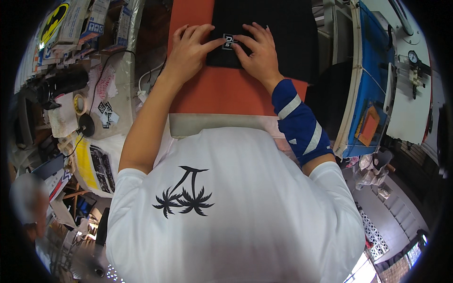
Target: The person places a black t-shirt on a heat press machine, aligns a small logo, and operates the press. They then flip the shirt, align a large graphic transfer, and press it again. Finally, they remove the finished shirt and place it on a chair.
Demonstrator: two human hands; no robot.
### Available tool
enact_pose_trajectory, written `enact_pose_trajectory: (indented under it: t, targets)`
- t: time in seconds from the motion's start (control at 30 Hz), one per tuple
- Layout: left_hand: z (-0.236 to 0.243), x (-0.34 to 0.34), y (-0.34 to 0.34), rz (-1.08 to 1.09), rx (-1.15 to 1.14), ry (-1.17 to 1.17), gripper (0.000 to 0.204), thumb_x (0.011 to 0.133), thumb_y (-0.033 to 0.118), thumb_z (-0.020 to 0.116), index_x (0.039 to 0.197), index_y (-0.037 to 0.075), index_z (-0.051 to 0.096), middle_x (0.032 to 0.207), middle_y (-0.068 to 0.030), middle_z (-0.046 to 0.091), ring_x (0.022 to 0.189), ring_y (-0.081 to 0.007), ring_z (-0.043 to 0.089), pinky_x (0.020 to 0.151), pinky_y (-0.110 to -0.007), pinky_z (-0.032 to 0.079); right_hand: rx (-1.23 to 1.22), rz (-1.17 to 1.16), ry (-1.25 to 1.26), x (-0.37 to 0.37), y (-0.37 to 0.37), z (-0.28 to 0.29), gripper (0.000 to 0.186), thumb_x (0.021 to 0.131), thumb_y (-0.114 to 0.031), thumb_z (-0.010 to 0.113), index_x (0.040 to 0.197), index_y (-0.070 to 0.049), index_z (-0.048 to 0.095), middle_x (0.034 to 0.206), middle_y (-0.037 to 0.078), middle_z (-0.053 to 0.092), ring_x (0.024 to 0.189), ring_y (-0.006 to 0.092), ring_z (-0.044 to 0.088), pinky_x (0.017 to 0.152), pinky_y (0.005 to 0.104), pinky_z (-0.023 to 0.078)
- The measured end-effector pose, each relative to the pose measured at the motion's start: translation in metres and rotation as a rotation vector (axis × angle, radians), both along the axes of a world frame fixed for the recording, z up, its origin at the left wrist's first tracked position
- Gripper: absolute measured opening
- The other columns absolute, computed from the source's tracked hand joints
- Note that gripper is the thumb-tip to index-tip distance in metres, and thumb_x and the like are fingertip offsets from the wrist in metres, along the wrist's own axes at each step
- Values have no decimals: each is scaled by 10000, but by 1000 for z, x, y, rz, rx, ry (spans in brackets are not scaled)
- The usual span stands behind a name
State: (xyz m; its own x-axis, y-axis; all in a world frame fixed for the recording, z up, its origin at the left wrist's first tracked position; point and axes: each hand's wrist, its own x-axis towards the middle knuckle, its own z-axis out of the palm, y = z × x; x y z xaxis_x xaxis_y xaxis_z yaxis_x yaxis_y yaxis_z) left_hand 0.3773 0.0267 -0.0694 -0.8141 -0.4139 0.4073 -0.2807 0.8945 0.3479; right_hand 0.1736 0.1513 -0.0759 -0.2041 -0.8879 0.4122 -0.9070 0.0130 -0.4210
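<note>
A small black-and-white printed label lies flat on a piece of black fabric, which is spread over an orange-red board. My left hand rests at the fabric's left edge, fingers apart, its index fingertip touching the label's left side. On the other side, my right hand is spread over the fabric. Its index finger and thumb reach the label's right edge, while the remaining fingers stretch away. A blue sleeve with white stripes covers my right forearm; the left forearm is bare.
At left, a cluttered bench holds boxes, a yellowish tape roll, several loose black-and-white labels and a black cable. A blue panel and a pressure gauge stand at right. Another person is at lower left.
</note>
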Motion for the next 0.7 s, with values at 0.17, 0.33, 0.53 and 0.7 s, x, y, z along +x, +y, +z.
enact_pose_trajectory:
  t: [0.17, 0.33, 0.53, 0.7]
  targets:
    - [-1, -1, -1, 3, -43, -68, 575, 778, -53, 642, 1224, 297, 735, 1365, -40, 571, 1280, -251, 529, 1116, -524, 325, -10, 3, -11, -1, 1, 1, 236, 870, -272, 758, 1078, -165, 785, 1315, 106, 665, 1354, 336, 524, 1204, 551, 316]
    - [0, -3, 0, 24, -43, -86, 611, 777, -72, 625, 1235, 318, 730, 1369, -37, 566, 1286, -248, 525, 1129, -539, 318, -19, 1, -24, 0, 1, 2, 247, 858, -251, 760, 1083, -150, 780, 1311, 107, 666, 1349, 329, 529, 1205, 543, 319]
    - [-3, -4, 1, 49, -29, -90, 652, 776, -77, 614, 1273, 335, 705, 1366, -34, 562, 1286, -249, 524, 1143, -552, 310, -32, -11, -22, 0, 0, 0, 247, 853, -247, 763, 1079, -149, 779, 1304, 105, 669, 1337, 325, 538, 1200, 539, 328]
    - [-3, -4, 2, 57, -36, -89, 651, 772, -70, 619, 1276, 334, 704, 1359, -32, 567, 1287, -247, 524, 1146, -550, 310, -26, -13, -13, 0, 0, -1, 247, 852, -246, 764, 1077, -145, 778, 1300, 102, 670, 1334, 324, 540, 1193, 539, 336]
